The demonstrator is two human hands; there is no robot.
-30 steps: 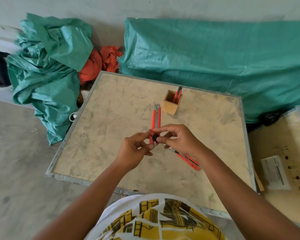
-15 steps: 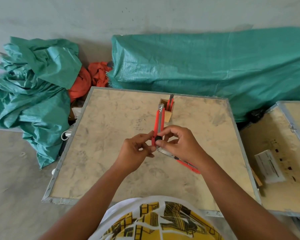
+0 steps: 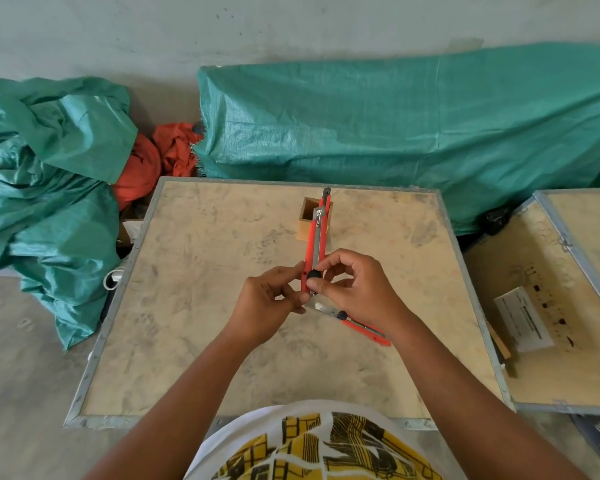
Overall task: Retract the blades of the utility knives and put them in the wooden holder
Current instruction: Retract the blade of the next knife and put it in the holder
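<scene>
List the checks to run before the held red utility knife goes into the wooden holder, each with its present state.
1. Blade of the held red utility knife retracted: ok, no blade shows past its metal tip.
2. Grip: ok, left hand and right hand both pinch its lower end.
3. Black lock knob tightened: cannot tell.
4. Square wooden holder upright with room: ok, one knife inside, space beside it.
5. Second red utility knife on the plywood board retracted: not ok, its blade sticks out.
</scene>
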